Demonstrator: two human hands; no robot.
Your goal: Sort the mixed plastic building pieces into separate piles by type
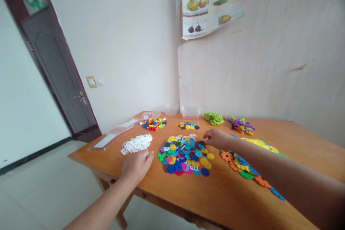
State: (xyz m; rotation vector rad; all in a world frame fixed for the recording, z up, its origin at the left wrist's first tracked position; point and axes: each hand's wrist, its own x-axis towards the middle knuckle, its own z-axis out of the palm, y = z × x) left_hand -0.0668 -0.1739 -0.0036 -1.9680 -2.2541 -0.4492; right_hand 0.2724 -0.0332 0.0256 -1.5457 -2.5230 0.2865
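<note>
In the middle of the wooden table lies a heap of colourful notched plastic discs (188, 151), with a few white fence-like pieces mixed in. My right hand (215, 138) hovers at the heap's right edge, its fingers curled together; whether a piece is between them cannot be made out. Near the table's front edge my left hand (137, 167) is closed in a loose fist, its palm side hidden. Just beyond it is a pile of white fence-like pieces (137, 143). Discs sorted into coloured rows (242, 165) lie on the right, partly covered by my right forearm.
At the back of the table (223, 190) are small building bricks (154, 124), a few more discs (188, 125), green interlocking pieces (213, 118) and purple and yellow ones (242, 125). Clear plastic containers (190, 111) stand by the wall. A transparent lid (113, 134) lies at the left.
</note>
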